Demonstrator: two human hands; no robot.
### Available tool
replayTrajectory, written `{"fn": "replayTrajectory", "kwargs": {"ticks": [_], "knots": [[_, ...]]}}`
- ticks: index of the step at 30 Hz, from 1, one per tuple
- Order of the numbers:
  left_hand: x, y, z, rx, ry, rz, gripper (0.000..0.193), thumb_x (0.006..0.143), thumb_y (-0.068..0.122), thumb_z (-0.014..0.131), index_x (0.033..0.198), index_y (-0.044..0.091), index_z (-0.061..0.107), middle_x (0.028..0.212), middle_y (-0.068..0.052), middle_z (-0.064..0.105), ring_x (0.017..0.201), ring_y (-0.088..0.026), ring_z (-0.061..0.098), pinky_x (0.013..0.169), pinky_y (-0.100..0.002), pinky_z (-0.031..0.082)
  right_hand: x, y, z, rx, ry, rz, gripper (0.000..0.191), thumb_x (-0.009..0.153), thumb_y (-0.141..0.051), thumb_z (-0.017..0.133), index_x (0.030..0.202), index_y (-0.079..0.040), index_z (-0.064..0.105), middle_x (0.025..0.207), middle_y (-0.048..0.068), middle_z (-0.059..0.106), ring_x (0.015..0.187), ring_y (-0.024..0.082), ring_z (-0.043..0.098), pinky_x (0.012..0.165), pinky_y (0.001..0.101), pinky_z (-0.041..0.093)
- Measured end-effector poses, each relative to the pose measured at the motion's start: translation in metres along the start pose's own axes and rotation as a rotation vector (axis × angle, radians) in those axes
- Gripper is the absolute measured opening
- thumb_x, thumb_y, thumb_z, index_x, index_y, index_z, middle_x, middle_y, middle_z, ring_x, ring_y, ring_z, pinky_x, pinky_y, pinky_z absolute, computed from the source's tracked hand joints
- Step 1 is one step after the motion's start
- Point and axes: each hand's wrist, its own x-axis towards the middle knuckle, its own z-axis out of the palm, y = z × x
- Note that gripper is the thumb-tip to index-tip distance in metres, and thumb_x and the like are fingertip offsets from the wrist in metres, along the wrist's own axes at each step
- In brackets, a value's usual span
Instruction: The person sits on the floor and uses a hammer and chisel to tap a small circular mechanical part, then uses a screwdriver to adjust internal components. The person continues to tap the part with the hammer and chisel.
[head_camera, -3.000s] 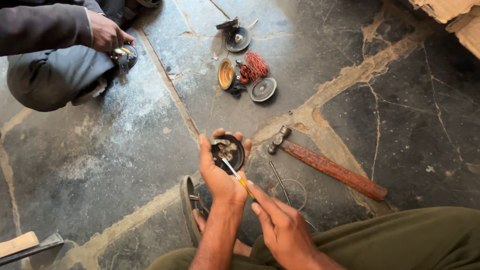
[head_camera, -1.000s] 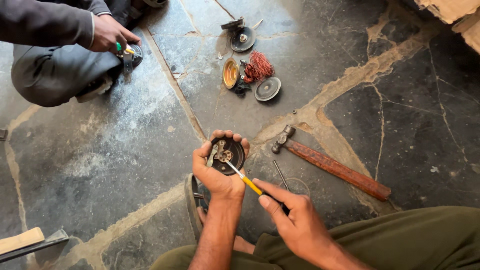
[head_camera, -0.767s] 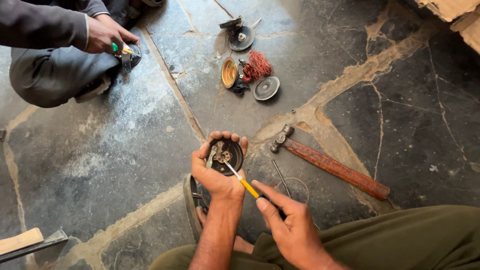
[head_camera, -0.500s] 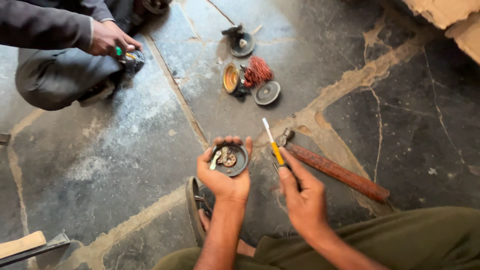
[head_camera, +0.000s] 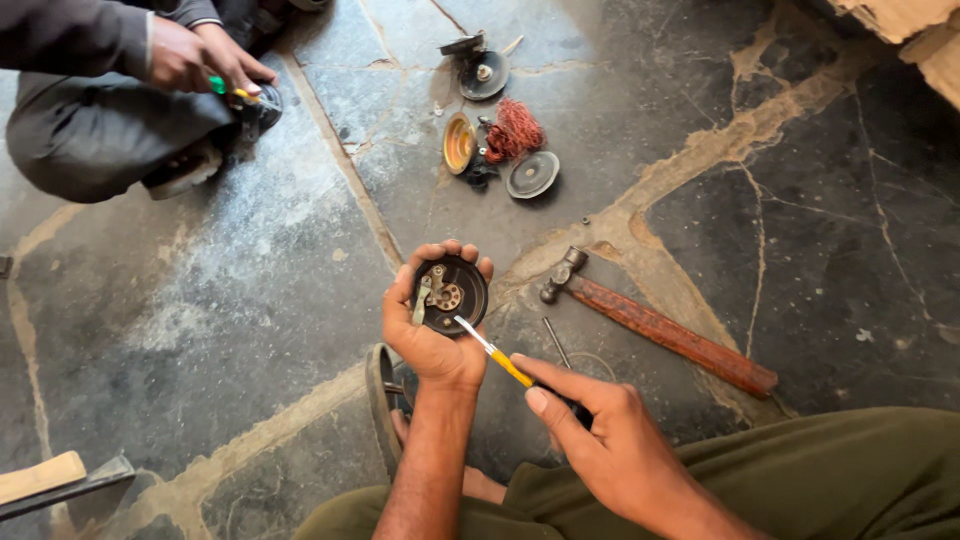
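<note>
Left hand (head_camera: 432, 335) cups round black part (head_camera: 452, 294); right hand (head_camera: 600, 430) angles screwdriver (head_camera: 492, 351) in.

round part (head_camera: 450, 293) in left hand (head_camera: 432, 335) | hammer (head_camera: 660, 322) right of it; loose parts (head_camera: 497, 140) behind, seemingly apart

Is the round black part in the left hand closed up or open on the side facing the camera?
Open. The round black part shows its inner metal pieces, with the screwdriver tip at its rim.

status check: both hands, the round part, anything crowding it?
Left hand cups round black part. Right hand holds yellow screwdriver, tip at its rim. Hammer on floor beside, clear.
</note>
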Motion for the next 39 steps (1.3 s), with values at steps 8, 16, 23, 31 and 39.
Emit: {"fn": "replayTrajectory", "kwargs": {"ticks": [8, 16, 23, 31, 39], "knots": [[-0.005, -0.001, 0.006, 0.068, -0.002, -0.002, 0.033, 0.097, 0.029, 0.05, 0.106, 0.002, 0.065, 0.107, -0.015, 0.069, 0.102, -0.032, 0.068, 0.092, -0.051, 0.058, 0.002, -0.001, 0.0, -0.032, -0.008, 0.026, 0.048, 0.092, -0.028, 0.066, 0.14, -0.026, 0.072, 0.05, -0.003, 0.049, 0.046, 0.004, 0.042, 0.043, 0.029, 0.038], [-0.006, -0.001, 0.007, 0.072, 0.008, -0.018, 0.032, 0.095, 0.029, 0.05, 0.106, 0.002, 0.065, 0.105, -0.014, 0.069, 0.102, -0.031, 0.068, 0.091, -0.05, 0.058, 0.004, 0.0, -0.001, -0.043, 0.008, -0.053, 0.048, 0.092, -0.028, 0.066, 0.14, -0.024, 0.072, 0.049, -0.002, 0.049, 0.046, 0.003, 0.043, 0.042, 0.0287, 0.04], [-0.006, -0.004, 0.005, 0.031, 0.023, -0.074, 0.03, 0.093, 0.029, 0.053, 0.104, 0.004, 0.065, 0.102, -0.013, 0.068, 0.1, -0.03, 0.068, 0.09, -0.05, 0.057, 0.005, 0.003, 0.001, -0.128, 0.083, -0.231, 0.044, 0.091, -0.025, 0.067, 0.134, -0.018, 0.072, 0.081, 0.011, 0.078, 0.041, 0.007, 0.047, 0.041, 0.031, 0.043], [-0.002, -0.005, -0.009, -0.115, 0.077, -0.167, 0.029, 0.089, 0.028, 0.055, 0.1, 0.004, 0.067, 0.099, -0.013, 0.07, 0.097, -0.031, 0.067, 0.089, -0.048, 0.057, 0.009, 0.024, 0.011, -0.125, 0.16, -0.668, 0.034, 0.101, -0.019, 0.065, 0.133, -0.009, 0.068, 0.111, 0.018, 0.077, 0.089, 0.025, 0.078, 0.07, 0.0349, 0.059], [0.001, -0.001, -0.016, -0.141, 0.156, -0.168, 0.029, 0.088, 0.027, 0.054, 0.096, 0.003, 0.069, 0.095, -0.013, 0.07, 0.093, -0.03, 0.068, 0.086, -0.047, 0.057, 0.01, 0.031, 0.026, -0.313, 0.143, -0.403, 0.046, 0.093, -0.019, 0.068, 0.138, -0.022, 0.069, 0.071, 0.013, 0.07, 0.061, 0.03, 0.069, 0.056, 0.0436, 0.052]]}}
